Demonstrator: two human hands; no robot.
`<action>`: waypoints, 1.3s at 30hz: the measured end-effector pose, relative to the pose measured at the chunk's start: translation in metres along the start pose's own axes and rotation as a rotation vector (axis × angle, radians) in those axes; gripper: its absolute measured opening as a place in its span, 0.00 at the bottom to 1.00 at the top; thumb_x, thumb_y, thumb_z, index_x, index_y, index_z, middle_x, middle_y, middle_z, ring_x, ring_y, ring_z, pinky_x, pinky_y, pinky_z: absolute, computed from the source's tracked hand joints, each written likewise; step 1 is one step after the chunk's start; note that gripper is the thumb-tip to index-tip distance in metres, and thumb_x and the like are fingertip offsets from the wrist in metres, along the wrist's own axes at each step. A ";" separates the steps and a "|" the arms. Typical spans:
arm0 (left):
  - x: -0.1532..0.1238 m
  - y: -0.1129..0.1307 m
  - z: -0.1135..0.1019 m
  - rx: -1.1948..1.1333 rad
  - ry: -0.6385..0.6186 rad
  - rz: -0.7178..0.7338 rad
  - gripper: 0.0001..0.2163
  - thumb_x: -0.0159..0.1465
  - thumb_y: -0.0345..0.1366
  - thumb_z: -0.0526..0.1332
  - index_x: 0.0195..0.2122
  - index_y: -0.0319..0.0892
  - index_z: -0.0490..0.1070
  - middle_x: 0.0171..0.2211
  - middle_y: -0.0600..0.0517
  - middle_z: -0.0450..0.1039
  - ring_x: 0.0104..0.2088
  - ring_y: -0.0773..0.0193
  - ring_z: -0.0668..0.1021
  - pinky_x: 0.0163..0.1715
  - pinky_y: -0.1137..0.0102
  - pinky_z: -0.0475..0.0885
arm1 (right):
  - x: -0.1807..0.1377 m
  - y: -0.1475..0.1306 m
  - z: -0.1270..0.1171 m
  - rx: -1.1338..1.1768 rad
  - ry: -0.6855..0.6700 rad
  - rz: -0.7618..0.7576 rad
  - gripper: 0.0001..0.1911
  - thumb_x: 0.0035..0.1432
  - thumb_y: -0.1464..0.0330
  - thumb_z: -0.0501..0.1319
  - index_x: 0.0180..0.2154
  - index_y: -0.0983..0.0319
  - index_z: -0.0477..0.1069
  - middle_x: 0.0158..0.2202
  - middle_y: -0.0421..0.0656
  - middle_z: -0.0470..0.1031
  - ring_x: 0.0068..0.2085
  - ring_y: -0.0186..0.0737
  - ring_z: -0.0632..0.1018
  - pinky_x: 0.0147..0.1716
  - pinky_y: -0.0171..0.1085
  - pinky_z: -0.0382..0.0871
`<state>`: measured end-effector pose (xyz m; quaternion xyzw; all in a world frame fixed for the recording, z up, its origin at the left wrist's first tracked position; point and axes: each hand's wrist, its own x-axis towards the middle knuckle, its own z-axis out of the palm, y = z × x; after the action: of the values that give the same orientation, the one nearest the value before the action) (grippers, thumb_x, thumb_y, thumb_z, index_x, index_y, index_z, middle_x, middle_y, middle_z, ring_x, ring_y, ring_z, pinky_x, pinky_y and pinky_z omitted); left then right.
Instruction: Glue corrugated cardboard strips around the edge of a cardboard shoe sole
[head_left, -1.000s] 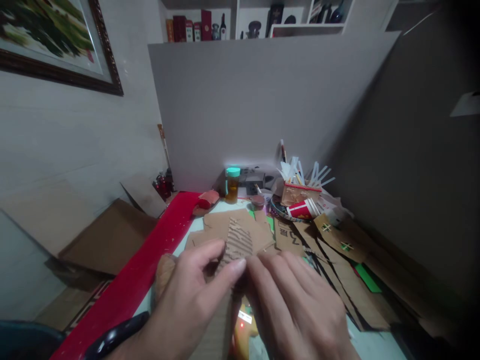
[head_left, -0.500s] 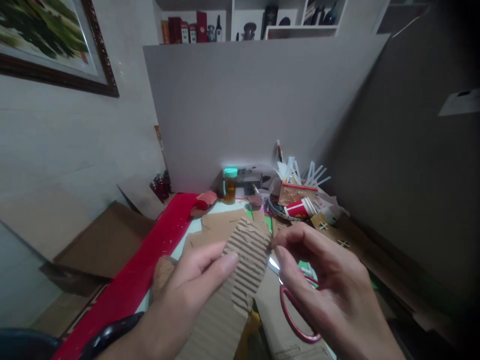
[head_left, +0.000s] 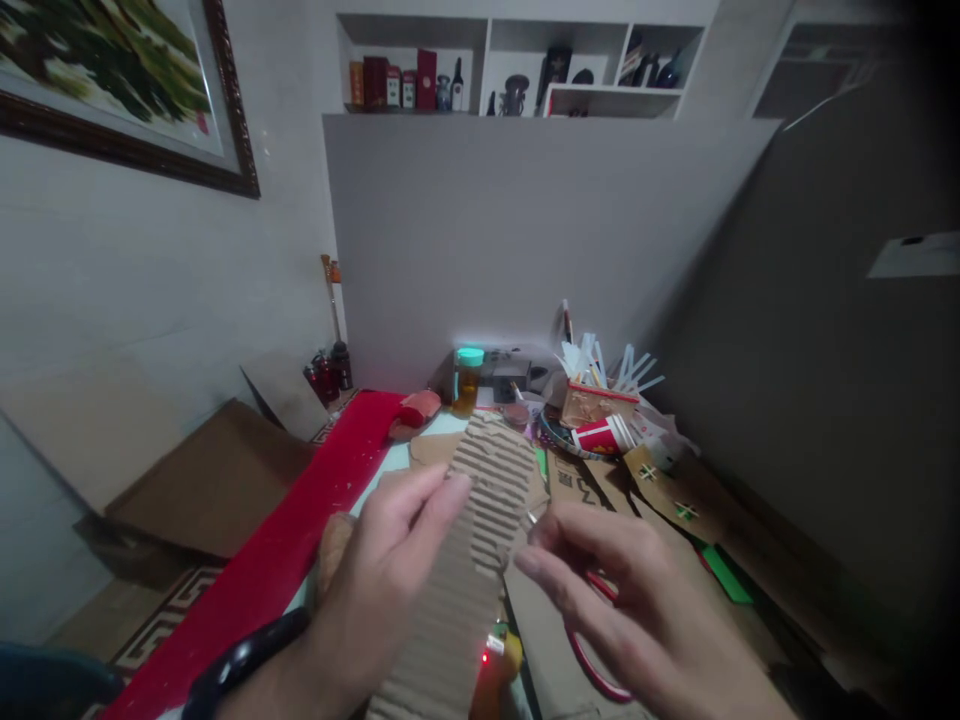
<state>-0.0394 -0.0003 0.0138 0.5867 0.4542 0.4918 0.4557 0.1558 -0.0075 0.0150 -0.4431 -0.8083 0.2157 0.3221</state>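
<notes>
My left hand [head_left: 390,580] grips a long strip of ribbed corrugated cardboard [head_left: 469,560], fingers closed on its left edge, and holds it tilted up over the table. My right hand [head_left: 630,610] is beside the strip's right edge, fingers loosely curled with the fingertips near the cardboard; it is blurred and I cannot see anything in it. Red-handled scissors [head_left: 589,660] lie on the table beneath the right hand. A black band is on my left wrist [head_left: 240,665].
Flat cardboard pieces [head_left: 592,480] cover the table. At the back stand a jar with a teal lid [head_left: 469,378], a red-and-white paper cup [head_left: 600,437] and a holder of white sticks [head_left: 596,385]. A red strip [head_left: 300,530] runs along the left. Grey boards wall off the back and right.
The cardboard strip has been lifted off the table by my left hand. My right hand has come off it and now hovers beside its right edge, uncovering the scissors.
</notes>
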 end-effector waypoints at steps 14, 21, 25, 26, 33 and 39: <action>-0.003 -0.008 0.003 0.273 0.257 0.160 0.14 0.61 0.43 0.64 0.20 0.45 0.73 0.21 0.54 0.73 0.30 0.56 0.77 0.39 0.66 0.75 | 0.000 0.017 0.037 -0.496 0.544 -0.432 0.12 0.66 0.77 0.58 0.50 0.64 0.69 0.40 0.45 0.76 0.37 0.36 0.77 0.37 0.34 0.67; -0.008 -0.003 0.005 0.294 0.269 0.141 0.15 0.62 0.44 0.64 0.20 0.44 0.73 0.22 0.53 0.74 0.33 0.55 0.79 0.36 0.69 0.76 | 0.000 0.019 0.036 -0.415 0.464 -0.460 0.11 0.64 0.81 0.57 0.46 0.65 0.70 0.35 0.43 0.73 0.34 0.36 0.73 0.35 0.35 0.66; -0.007 -0.002 0.006 0.275 0.242 0.127 0.15 0.61 0.43 0.65 0.19 0.44 0.73 0.22 0.54 0.74 0.32 0.55 0.79 0.36 0.69 0.76 | 0.002 0.021 0.038 -0.492 0.478 -0.480 0.09 0.65 0.80 0.55 0.42 0.64 0.70 0.29 0.41 0.67 0.30 0.38 0.68 0.29 0.37 0.61; -0.006 -0.002 0.006 0.269 0.234 0.122 0.15 0.61 0.44 0.65 0.19 0.44 0.73 0.21 0.54 0.74 0.32 0.55 0.78 0.37 0.68 0.76 | 0.002 0.021 0.039 -0.524 0.503 -0.496 0.10 0.64 0.81 0.54 0.41 0.64 0.70 0.28 0.41 0.66 0.29 0.37 0.67 0.28 0.37 0.60; -0.006 0.000 0.007 0.314 0.213 0.156 0.14 0.62 0.44 0.64 0.21 0.44 0.76 0.24 0.53 0.76 0.30 0.56 0.78 0.33 0.69 0.75 | 0.003 0.017 0.041 -0.519 0.561 -0.487 0.11 0.61 0.80 0.56 0.29 0.60 0.64 0.24 0.36 0.61 0.24 0.32 0.63 0.24 0.35 0.56; -0.004 0.002 0.004 0.209 0.166 0.138 0.13 0.62 0.41 0.65 0.21 0.44 0.77 0.23 0.53 0.76 0.28 0.58 0.77 0.37 0.68 0.76 | 0.005 0.019 0.029 -0.159 0.464 -0.243 0.07 0.62 0.75 0.55 0.32 0.60 0.64 0.25 0.34 0.66 0.25 0.28 0.70 0.26 0.29 0.63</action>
<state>-0.0361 -0.0045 0.0143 0.6181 0.4974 0.5190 0.3181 0.1443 0.0050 -0.0159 -0.4044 -0.7745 0.0041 0.4864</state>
